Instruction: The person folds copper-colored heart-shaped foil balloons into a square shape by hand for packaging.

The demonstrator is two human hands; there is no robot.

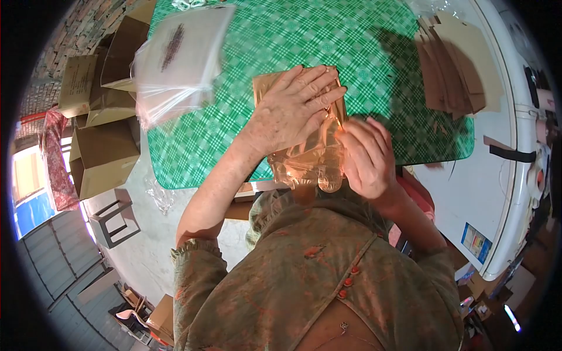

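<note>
A flat brown piece in a shiny, wrinkled plastic bag (304, 159) lies at the near edge of the table, its loose end hanging toward my body. My left hand (287, 111) rests flat on top of it, fingers stretched out and slightly apart. At the bag's right edge, my right hand (367, 158) has its thumb and fingers pinched together on the plastic. Part of the brown piece is hidden beneath my left hand.
A green checked cloth covers the table (281, 35). Clear plastic bags (187, 52) are stacked at the left, and brown cardboard pieces (448, 70) at the right. Open cardboard boxes (105, 152) stand beyond the left edge. A white appliance (497, 175) is at the right.
</note>
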